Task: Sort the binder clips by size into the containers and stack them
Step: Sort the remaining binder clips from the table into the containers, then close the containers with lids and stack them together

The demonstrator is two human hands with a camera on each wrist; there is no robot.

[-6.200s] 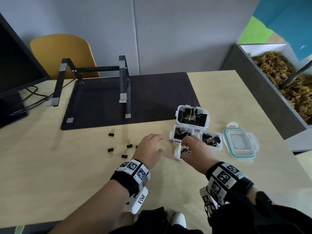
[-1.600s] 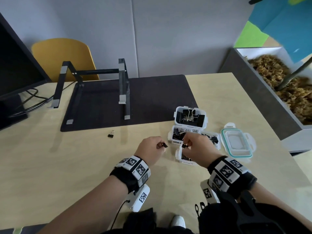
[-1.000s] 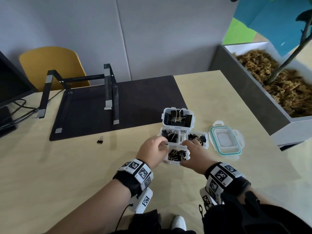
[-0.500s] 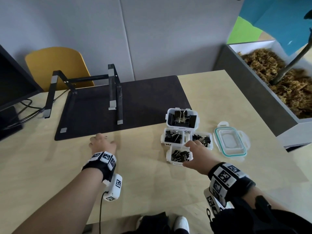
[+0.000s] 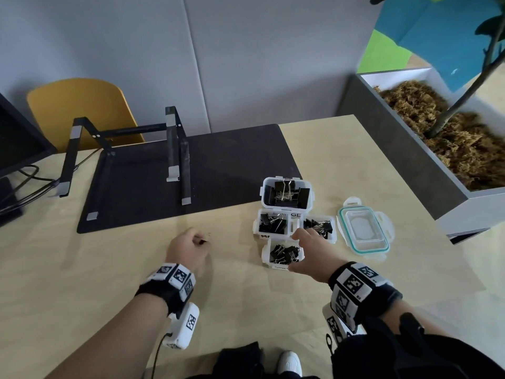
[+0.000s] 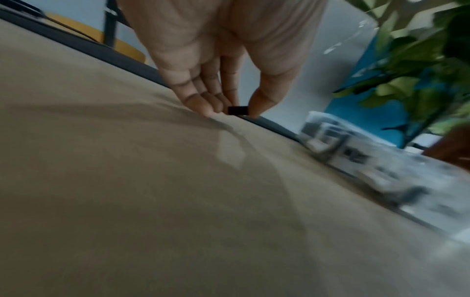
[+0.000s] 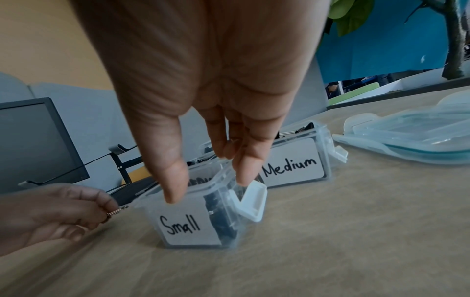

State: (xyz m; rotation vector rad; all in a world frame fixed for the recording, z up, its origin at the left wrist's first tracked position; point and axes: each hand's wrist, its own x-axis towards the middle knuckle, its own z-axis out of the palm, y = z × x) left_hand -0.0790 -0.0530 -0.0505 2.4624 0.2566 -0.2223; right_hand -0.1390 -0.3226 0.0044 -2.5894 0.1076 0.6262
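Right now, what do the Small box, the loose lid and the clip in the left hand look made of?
Small box: clear, slightly glossy plastic, since the clips show through its walls; white hinged latch; matte paper-like label.
Lid: translucent plastic, with a teal rim that is probably a rubbery seal.
Clip, pinched by the left hand: black, likely painted metal, but too small to be sure.

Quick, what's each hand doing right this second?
Left hand: pinching a small binder clip.
Right hand: fingers and thumb gripping the Small container.
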